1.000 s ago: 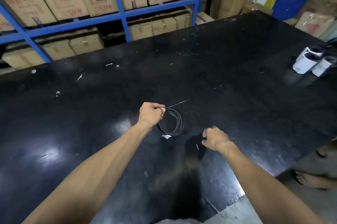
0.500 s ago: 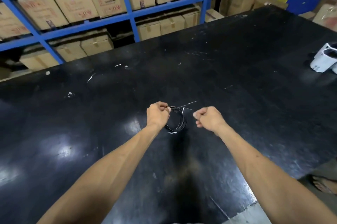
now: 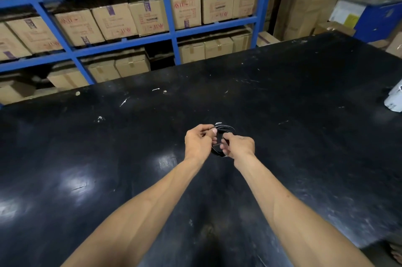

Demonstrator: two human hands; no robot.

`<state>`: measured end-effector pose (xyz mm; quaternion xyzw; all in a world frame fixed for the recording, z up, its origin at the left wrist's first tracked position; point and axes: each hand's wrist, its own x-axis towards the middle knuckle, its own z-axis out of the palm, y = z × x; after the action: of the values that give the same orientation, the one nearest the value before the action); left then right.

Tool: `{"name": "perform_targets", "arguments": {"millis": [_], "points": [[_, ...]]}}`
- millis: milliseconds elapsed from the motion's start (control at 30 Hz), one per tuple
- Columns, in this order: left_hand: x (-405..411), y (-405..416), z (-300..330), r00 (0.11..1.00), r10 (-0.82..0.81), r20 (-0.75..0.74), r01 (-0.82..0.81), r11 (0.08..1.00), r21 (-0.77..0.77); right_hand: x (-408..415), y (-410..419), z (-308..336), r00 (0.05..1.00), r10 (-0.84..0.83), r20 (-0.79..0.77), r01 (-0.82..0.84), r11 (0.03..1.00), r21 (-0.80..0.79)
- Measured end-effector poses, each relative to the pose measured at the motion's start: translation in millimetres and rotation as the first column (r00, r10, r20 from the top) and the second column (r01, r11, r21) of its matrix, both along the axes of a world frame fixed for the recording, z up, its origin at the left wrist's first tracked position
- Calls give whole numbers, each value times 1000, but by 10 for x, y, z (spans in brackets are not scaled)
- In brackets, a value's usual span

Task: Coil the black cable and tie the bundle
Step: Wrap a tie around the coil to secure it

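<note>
Above the middle of the black table [image 3: 282, 114], in the head view, you held the black cable [image 3: 226, 130] as a small coil between your two hands, lifted a little off the dark surface. Your left hand [image 3: 199, 141] was closed on the coil's left side, thumb and fingertips pinched together at its upper edge, where a small pale tag or tie showed; what that piece was could not be told. Your right hand [image 3: 239, 145] was curled shut around the coil's right side, so that only the far arc and a bit of the near arc of the loops stayed visible. At the table's right edge stood a white roll [image 3: 394, 99], well apart from your hands. Behind the table, blue shelves [image 3: 171, 34] carried rows of cardboard boxes [image 3: 150, 16].
</note>
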<state>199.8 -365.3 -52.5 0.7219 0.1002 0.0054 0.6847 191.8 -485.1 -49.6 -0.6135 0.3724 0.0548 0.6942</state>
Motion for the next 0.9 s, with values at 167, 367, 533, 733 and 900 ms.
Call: {"name": "perform_targets", "arguments": {"millis": [167,367,533,733,900], "points": [[-6,-12,55,998,-43,-43,39,996,-83,-6,51,128,998,33,60,-51,945,323],[71,35,139,987,-71,-142,50,988,-147,-1,-14,207,993,86,75,-110,898,426],[100,49,141,993,-11,-119,8,1000,-23,-45,-12,331,986,108,124,-147,916,373],[47,-21,143,994,-47,-99,47,999,-5,-110,-4,429,863,436,255,-210,769,-603],[76,72,200,993,-98,-59,99,995,22,-84,-84,503,718,694,51,-359,432,-827]]}}
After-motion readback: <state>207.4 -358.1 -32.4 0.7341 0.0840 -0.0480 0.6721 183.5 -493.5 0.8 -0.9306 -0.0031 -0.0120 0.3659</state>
